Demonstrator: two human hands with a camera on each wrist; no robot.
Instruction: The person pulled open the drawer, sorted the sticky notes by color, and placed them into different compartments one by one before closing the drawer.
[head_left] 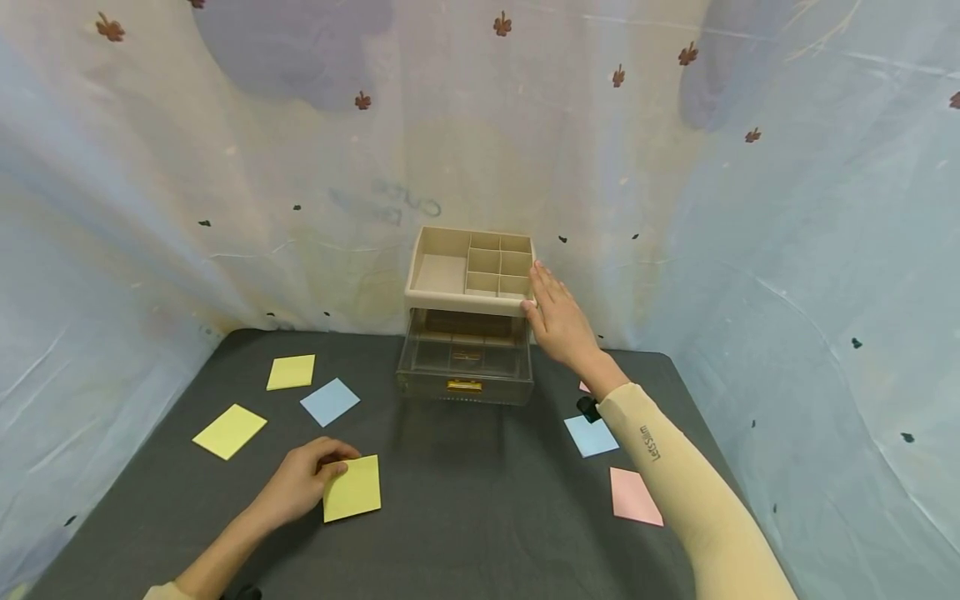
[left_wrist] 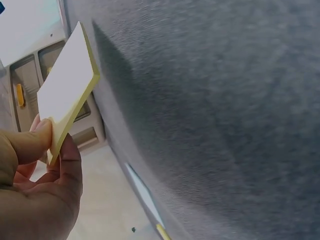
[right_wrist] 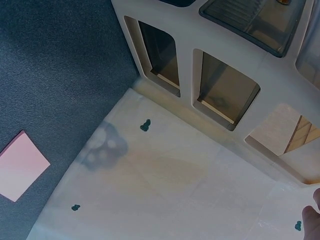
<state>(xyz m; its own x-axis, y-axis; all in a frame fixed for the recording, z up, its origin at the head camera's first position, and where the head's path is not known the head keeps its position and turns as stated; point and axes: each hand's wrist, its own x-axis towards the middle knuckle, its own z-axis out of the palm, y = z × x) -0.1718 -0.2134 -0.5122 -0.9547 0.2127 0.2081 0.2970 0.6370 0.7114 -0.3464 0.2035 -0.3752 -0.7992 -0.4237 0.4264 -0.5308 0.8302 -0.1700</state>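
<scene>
My left hand [head_left: 303, 479] pinches a yellow sticky note pad [head_left: 356, 492] by its edge between thumb and fingers. In the left wrist view this pad [left_wrist: 70, 80] is tilted, held above the dark cloth. At the back of the table stands a beige desk organizer [head_left: 442, 271] with a compartment tray on top. A see-through drawer [head_left: 427, 385] with a gold handle is pulled out at its front. My right hand [head_left: 558, 321] touches the organizer's upper right side with its fingers straight. The right wrist view shows the organizer's side wall [right_wrist: 186, 40] with cut-out openings.
Two yellow pads, one farther back [head_left: 291, 372] and one nearer [head_left: 229, 432], lie at left beside a blue pad [head_left: 330, 402]. On the right are another blue pad [head_left: 590, 436] and a pink pad [head_left: 633, 496]. Patterned curtains [head_left: 480, 150] surround the dark table [head_left: 480, 517].
</scene>
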